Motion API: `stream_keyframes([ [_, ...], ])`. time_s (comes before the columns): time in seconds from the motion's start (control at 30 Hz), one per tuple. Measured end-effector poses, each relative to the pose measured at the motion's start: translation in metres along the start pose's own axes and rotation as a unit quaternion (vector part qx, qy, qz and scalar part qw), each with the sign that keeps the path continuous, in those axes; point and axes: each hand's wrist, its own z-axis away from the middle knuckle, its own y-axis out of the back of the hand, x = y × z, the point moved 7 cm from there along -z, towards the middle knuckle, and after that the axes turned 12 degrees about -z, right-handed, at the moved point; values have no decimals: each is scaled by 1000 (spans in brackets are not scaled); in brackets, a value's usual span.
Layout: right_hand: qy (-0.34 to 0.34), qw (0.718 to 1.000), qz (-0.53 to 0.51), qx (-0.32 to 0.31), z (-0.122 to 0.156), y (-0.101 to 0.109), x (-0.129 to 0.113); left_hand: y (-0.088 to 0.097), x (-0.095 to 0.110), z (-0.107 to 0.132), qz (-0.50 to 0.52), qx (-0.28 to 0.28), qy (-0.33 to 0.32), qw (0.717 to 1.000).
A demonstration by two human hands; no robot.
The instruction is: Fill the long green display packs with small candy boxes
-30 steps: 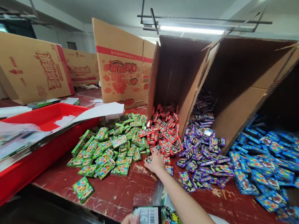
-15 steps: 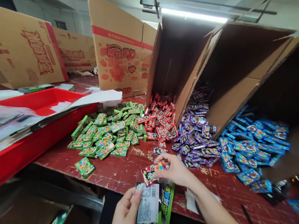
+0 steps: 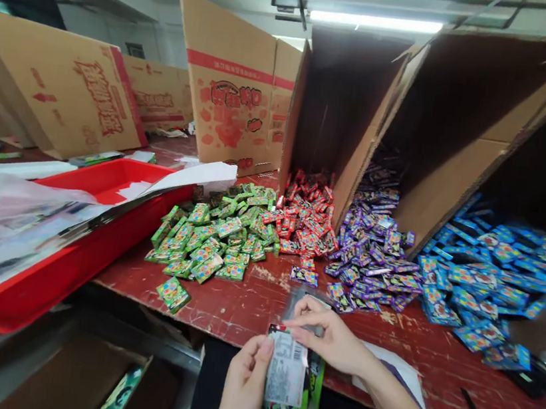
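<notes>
Red tray (image 3: 68, 265) at left, green packets (image 3: 219, 231) heaped beside it, purple packets (image 3: 371, 258), blue packets (image 3: 483, 286), tipped cardboard boxes (image 3: 446, 187) behind

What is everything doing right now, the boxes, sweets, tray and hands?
Brown cardboard boxes: tipped over, open, spilling packets.
Green sweet packets: loose heap.
Red sweet packets: heaped at a box mouth.
Purple sweet packets: spilling from a box.
Blue sweet packets: spilling from a box.
Red plastic tray: holding clear bags.
Clear plastic pouch with barcode label: held upright.
Left hand: gripping the pouch.
Right hand: pinching the pouch's top.
</notes>
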Motion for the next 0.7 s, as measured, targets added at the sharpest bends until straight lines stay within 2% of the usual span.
stream_keyframes([
  [0.07, -7, 1000, 7, -24, -7, -2, 5, 0, -9, -2, 21, 3, 7, 1000],
  [0.13, -33, 996, -3, -80, -22, -10, 14, 3, -20, -4, 42, 8, 25, 999],
  [0.2, -67, 983, -45, -166, -37, -26, 24, 14, -26, -6, 50, 30, 36, 998],
  [0.27, -90, 968, -113, -208, -49, -41, 31, 31, -27, -6, 45, 66, 36, 996],
  [0.4, -111, 964, -198, -142, -61, -65, 45, 61, -33, 1, 57, 124, 54, 989],
  [0.5, -134, 960, -217, -112, -56, -81, 53, 70, -43, 10, 104, 140, 81, 981],
  [0.6, -139, 957, -250, -44, -51, -83, 48, 74, -45, 21, 139, 151, 91, 974],
  [0.7, -125, 961, -240, -50, -43, -87, 29, 84, -31, 33, 94, 172, 48, 979],
])
